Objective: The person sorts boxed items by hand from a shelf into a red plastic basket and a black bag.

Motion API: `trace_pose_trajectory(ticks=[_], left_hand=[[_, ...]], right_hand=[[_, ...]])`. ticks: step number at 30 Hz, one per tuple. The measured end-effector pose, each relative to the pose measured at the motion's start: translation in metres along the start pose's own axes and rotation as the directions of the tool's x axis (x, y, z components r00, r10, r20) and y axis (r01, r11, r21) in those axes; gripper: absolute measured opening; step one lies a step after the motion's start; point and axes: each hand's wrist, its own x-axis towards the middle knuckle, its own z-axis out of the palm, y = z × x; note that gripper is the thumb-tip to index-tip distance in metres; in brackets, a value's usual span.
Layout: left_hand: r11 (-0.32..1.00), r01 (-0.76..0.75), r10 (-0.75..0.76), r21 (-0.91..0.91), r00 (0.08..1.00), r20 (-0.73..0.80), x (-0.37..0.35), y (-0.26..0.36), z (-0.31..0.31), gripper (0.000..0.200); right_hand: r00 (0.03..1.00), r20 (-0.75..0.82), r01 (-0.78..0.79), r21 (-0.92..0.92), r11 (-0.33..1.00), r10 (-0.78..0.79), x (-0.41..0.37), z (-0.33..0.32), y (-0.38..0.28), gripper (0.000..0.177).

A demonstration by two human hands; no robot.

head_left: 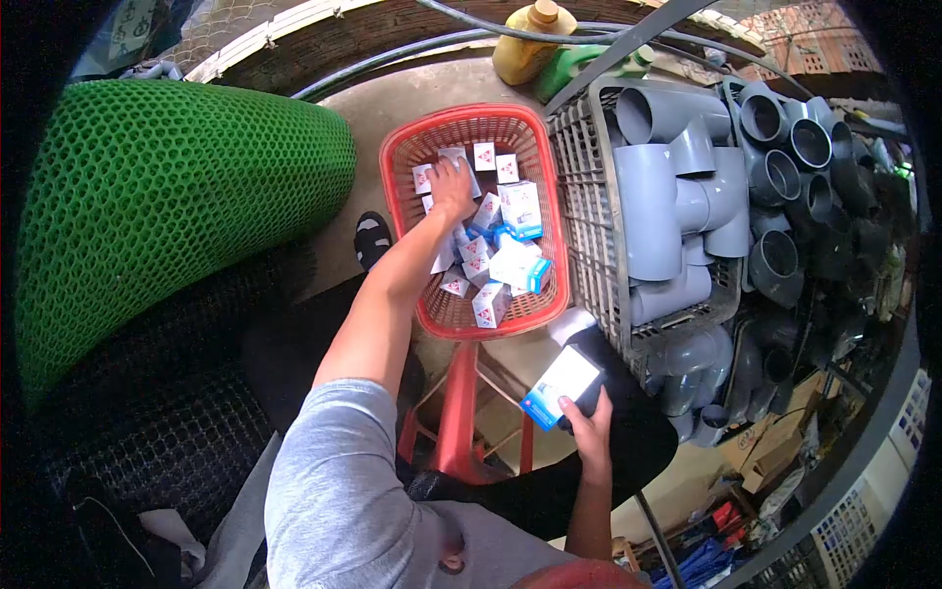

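Note:
A red plastic basket (559, 280) stands on the floor in front of me, with several small white boxes (476, 257) jumbled inside, some marked in red. My left hand (450, 188) reaches into its upper part, fingers bent over a white box; whether they grip it is hidden. Low on the right, my right hand (589, 422) holds a white and blue box (564, 381) over my leg, its thumb on the near side. Blue and white packaging (523, 211) lies on the right side of the basket.
A green mesh roll (196, 187) lies on the left. Right of the basket is a crate (594, 196) of grey pipe fittings (648, 211), with more fittings beyond. Yellow (530, 44) and green (584, 71) jugs stand behind. A red stool (459, 412) is below the basket.

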Motion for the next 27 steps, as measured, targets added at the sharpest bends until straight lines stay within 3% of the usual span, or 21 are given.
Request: trace_pose_trajectory(ticks=[2, 4, 6, 7, 8, 9, 10, 11, 12, 13, 14, 15, 16, 17, 18, 21, 24, 26, 27], left_hand=[[0.989, -0.137, 0.142, -0.054, 0.985, 0.102, 0.003, 0.0, -0.006, 0.104], [0.992, -0.126, 0.128, -0.024, 0.986, 0.103, -0.008, 0.0, -0.014, 0.093], [0.975, -0.119, 0.137, -0.186, 0.987, 0.086, -0.033, 0.0, -0.024, 0.079], [0.933, -0.105, 0.142, -0.345, 0.986, 0.084, -0.047, 0.0, -0.023, 0.069], [0.853, -0.09, 0.148, -0.513, 0.986, 0.072, -0.066, 0.003, -0.035, 0.072], [0.627, -0.045, 0.199, -0.778, 0.975, 0.104, -0.078, 0.004, -0.02, 0.07], [0.377, 0.203, 0.292, -0.904, 0.9, 0.323, -0.109, 0.005, -0.081, 0.064], [0.155, 0.365, 0.429, -0.918, 0.812, 0.396, -0.132, 0.004, -0.091, 0.062], [-0.066, 0.559, 0.562, -0.827, 0.705, 0.432, -0.163, 0.004, -0.104, 0.069], [-0.201, 0.713, 0.716, -0.672, 0.575, 0.396, -0.188, 0.002, -0.126, 0.075], [-0.228, 0.649, 0.726, -0.726, 0.611, 0.317, -0.207, 0.006, -0.112, 0.08], [-0.16, 0.653, 0.697, -0.74, 0.606, 0.384, -0.222, 0.002, -0.1, 0.081], [-0.088, 0.655, 0.662, -0.75, 0.601, 0.448, -0.233, -0.003, -0.102, 0.083], [-0.189, 0.695, 0.555, -0.694, 0.658, 0.508, -0.242, -0.007, -0.126, 0.085], [-0.18, 0.688, 0.559, -0.704, 0.66, 0.502, -0.243, -0.012, -0.125, 0.085], [0.046, 0.46, 0.168, -0.887, 0.871, 0.461, -0.226, -0.022, -0.068, 0.084], [-0.242, 0.556, 0.15, -0.795, 0.831, 0.536, -0.177, -0.019, -0.053, 0.085], [-0.042, 0.401, -0.144, -0.915, 0.904, 0.403, -0.142, -0.012, -0.048, 0.092], [-0.036, 0.394, -0.145, -0.918, 0.907, 0.395, -0.129, -0.01, -0.046, 0.092]], right_hand=[[1.0, -0.011, 0.003, -0.003, 1.0, -0.003, 0.003, 0.002, -0.004, 0.048], [0.999, -0.048, -0.004, 0.037, 0.999, 0.006, 0.005, 0.004, -0.012, 0.047], [0.998, -0.063, 0.012, 0.032, 0.999, -0.01, 0.007, 0.006, -0.011, 0.047], [0.997, -0.075, 0.026, 0.034, 0.999, -0.024, 0.01, 0.01, -0.013, 0.046], [0.995, -0.09, 0.04, 0.038, 0.998, -0.036, 0.012, 0.014, -0.015, 0.046], [0.993, -0.108, 0.054, 0.055, 0.997, -0.047, 0.015, 0.02, -0.015, 0.047], [0.991, -0.127, 0.042, 0.1, 0.994, -0.029, 0.018, 0.029, -0.018, 0.044], [0.987, -0.131, 0.101, 0.065, 0.993, -0.092, 0.024, 0.033, -0.011, 0.044], [0.979, -0.132, 0.161, 0.031, 0.986, -0.156, 0.028, 0.038, -0.004, 0.043], [0.983, -0.12, 0.143, 0.005, 0.99, -0.141, 0.024, 0.045, -0.015, 0.041], [0.986, -0.108, 0.126, -0.024, 0.992, -0.128, 0.019, 0.05, -0.026, 0.039], [0.968, -0.155, 0.176, -0.151, 0.973, -0.199, 0.018, 0.052, -0.027, 0.036], [0.965, -0.166, 0.179, -0.158, 0.971, -0.204, 0.015, 0.053, -0.032, 0.03], [0.956, -0.177, 0.21, -0.145, 0.967, -0.234, 0.014, 0.052, -0.031, 0.029], [0.946, -0.189, 0.24, -0.133, 0.962, -0.263, 0.013, 0.05, -0.028, 0.029], [0.966, -0.155, 0.192, -0.097, 0.977, -0.205, 0.011, 0.049, -0.024, 0.03], [0.971, -0.074, 0.212, -0.172, 0.962, -0.227, 0.003, 0.054, -0.023, 0.032], [0.959, -0.058, 0.262, -0.183, 0.947, -0.277, 0.007, 0.052, -0.005, 0.033], [0.96, -0.027, 0.264, -0.233, 0.936, -0.277, 0.006, 0.052, -0.004, 0.033]])
